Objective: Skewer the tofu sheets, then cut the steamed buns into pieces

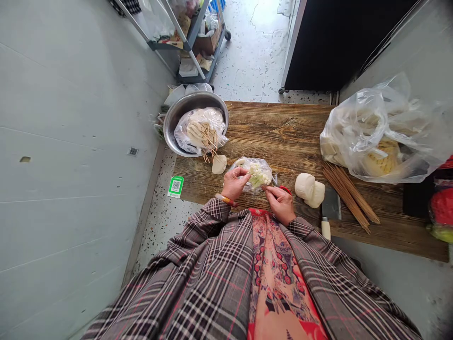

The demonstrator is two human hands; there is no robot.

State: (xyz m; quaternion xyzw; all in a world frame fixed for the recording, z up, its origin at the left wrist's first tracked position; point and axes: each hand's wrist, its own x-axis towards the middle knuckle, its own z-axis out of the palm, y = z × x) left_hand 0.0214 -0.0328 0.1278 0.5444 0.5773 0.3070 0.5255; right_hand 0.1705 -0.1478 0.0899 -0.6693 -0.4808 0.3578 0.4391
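Pale green-white cauliflower (pixel 259 175) lies over a clear plastic bag (pixel 244 163) near the front edge of the wooden table. My left hand (pixel 235 183) is closed in a pinch on the cauliflower's left side. At its lower right, my right hand (pixel 281 203) has thumb and finger pressed together; what they pinch is too small to make out. Scissors with red handles (pixel 285 190) lie just behind my right hand, partly hidden. A white slab pierced by skewers (pixel 219 164) rests to the left, by the bowl.
A metal bowl (pixel 168 125) at the left holds a bag of skewered pale pieces (pixel 200 130). Two white blocks (pixel 305 185), a cleaver (pixel 331 204) and a bundle of wooden skewers (pixel 348 196) lie at the right. Behind them sits a large plastic bag (pixel 375 137). A shelf cart (pixel 198 42) stands beyond.
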